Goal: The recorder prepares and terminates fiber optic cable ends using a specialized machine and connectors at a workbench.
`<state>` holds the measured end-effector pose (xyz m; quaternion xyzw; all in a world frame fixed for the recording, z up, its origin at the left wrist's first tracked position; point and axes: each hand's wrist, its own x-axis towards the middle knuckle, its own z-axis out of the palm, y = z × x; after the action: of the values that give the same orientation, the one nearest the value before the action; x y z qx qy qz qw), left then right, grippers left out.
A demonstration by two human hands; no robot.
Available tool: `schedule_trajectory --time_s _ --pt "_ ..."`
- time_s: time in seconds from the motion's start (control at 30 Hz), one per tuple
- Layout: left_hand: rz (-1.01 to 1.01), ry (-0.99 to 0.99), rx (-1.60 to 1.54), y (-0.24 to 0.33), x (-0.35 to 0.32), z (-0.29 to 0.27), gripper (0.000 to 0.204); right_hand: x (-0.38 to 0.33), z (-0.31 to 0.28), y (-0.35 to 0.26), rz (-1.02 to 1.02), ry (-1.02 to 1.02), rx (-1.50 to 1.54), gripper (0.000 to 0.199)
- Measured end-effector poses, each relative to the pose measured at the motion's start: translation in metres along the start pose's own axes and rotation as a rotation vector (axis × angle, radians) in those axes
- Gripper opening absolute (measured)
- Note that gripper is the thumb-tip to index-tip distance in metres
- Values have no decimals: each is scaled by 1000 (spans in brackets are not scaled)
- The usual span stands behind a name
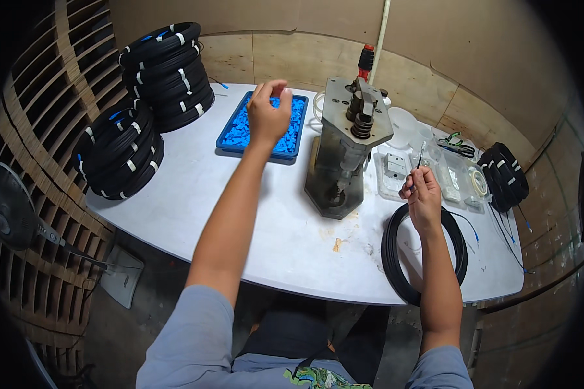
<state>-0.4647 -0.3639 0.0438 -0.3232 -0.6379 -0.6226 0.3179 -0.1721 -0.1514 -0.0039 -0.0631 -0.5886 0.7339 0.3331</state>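
My left hand [270, 117] is raised over a blue tray [292, 155] full of small blue plastic pieces [240, 133]. Its fingers curl toward the thumb in a pinch; anything between the tips is too small to make out. In my right hand [424, 194], thumb and fingers close on the end of a black cable [420, 161], which points up and has a pale tip. Below that hand a coil of black cable [389, 249] lies at the table's front edge, partly behind my forearm. Between my hands stands a metal press [344, 155].
Stacked black cable coils [175, 78] and a lower stack [120, 155] stand at the left. Clear plastic boxes [451, 178], a grey metal block [394, 166] and another coil [503, 175] sit at the right. A fan [10, 204] stands beyond the left table edge.
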Motion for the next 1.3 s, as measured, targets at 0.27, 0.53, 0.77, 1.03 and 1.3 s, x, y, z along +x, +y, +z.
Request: schedule_trajectory --time_s 0.27,0.53,0.77,1.03,1.3 --pt "-190 -531 497 -124 -19 -6 32 -1 -1 1 16 -8 -33 13" --pt "-358 -838 765 -120 -29 -3 40 -3 -2 0 32 11 -52 13" --pt "-417 -718 655 -127 -33 -3 26 -4 -4 -1 31 1 -59 13" --pt "-342 -655 598 -137 -31 0 21 -6 -5 1 23 19 -79 13" --pt "-207 -558 585 -154 -37 -3 23 -6 -5 2 42 -6 -73 13"
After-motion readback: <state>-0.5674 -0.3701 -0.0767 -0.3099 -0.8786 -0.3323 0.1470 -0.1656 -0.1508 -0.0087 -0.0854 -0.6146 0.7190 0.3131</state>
